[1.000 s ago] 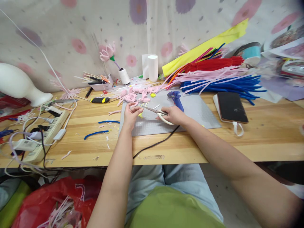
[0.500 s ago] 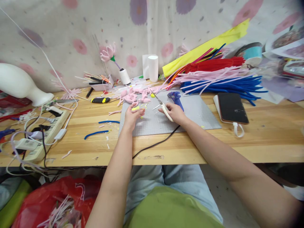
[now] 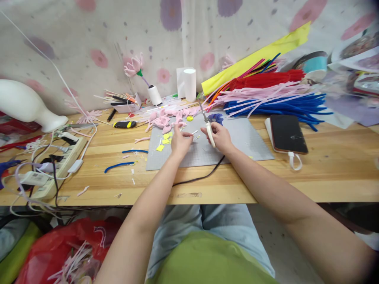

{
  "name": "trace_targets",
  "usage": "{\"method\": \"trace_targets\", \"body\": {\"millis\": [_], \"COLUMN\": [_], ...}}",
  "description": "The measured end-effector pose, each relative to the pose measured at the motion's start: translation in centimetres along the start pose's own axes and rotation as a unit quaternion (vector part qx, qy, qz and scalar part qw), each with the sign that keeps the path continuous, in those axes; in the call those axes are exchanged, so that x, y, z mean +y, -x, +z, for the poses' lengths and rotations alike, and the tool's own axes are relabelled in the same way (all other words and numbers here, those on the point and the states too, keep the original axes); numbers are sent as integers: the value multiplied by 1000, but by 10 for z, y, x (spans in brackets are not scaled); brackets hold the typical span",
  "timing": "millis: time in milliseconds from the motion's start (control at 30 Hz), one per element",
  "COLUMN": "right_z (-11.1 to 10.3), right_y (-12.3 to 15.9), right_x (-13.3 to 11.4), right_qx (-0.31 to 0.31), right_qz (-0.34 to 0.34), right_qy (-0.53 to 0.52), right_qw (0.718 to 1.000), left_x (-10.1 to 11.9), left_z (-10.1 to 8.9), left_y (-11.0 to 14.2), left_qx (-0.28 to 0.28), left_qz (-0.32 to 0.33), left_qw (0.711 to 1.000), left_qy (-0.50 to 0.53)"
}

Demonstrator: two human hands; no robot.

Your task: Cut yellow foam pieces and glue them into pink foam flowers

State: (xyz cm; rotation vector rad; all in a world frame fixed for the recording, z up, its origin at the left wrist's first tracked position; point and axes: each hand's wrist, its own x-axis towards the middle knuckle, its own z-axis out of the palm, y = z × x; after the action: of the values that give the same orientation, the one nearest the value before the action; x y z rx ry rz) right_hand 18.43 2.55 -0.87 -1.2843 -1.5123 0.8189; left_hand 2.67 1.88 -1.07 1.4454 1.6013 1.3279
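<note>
My right hand [image 3: 219,138] is closed round the cream handles of a pair of scissors [image 3: 211,134]. Their metal blades point up and away, over the back of the grey cutting mat [image 3: 237,146]. To the left, my left hand [image 3: 181,142] hovers low over the mat with thumb and fingers drawn together. Thin white bits [image 3: 194,132] lie at its fingertips; whether one is pinched I cannot make out. Small yellow squares [image 3: 160,148] rest on the mat left of that hand. Behind it are pink pipe-cleaner petals [image 3: 161,120] and a round yellow piece [image 3: 190,118].
A blue glue gun [image 3: 216,118] lies partly behind my right hand, its black cord [image 3: 204,177] crossing the table edge. Pipe-cleaner bundles [image 3: 275,104] fill the back right. A phone [image 3: 288,134] sits at right, a power strip [image 3: 60,169] at left, a utility knife [image 3: 124,124] between.
My left hand has moved right, away from the yellow squares and closer to the scissors, uncovering the squares. The scissors have turned more upright in my right hand.
</note>
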Motion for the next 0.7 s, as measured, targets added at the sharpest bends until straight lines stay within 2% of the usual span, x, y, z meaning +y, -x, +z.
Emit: {"method": "trace_targets", "body": {"millis": [133, 300, 533, 700], "right_z": [-2, -1, 1, 3], "right_y": [-1, -2, -2, -2], "right_x": [-1, 3, 5, 8], "right_qx": [7, -2, -6, -17], "right_qz": [6, 1, 2, 8], "right_qy": [-15, -1, 13, 11], "right_qw": [1000, 1000, 1000, 1000], "left_x": [1, -2, -7, -14], "left_z": [22, 25, 13, 7], "left_y": [-2, -2, -2, -4], "left_qx": [-1, -23, -55, -40], "left_qz": [49, 90, 47, 12], "left_qw": [998, 995, 997, 999], "left_qy": [-25, -38, 1, 34]}}
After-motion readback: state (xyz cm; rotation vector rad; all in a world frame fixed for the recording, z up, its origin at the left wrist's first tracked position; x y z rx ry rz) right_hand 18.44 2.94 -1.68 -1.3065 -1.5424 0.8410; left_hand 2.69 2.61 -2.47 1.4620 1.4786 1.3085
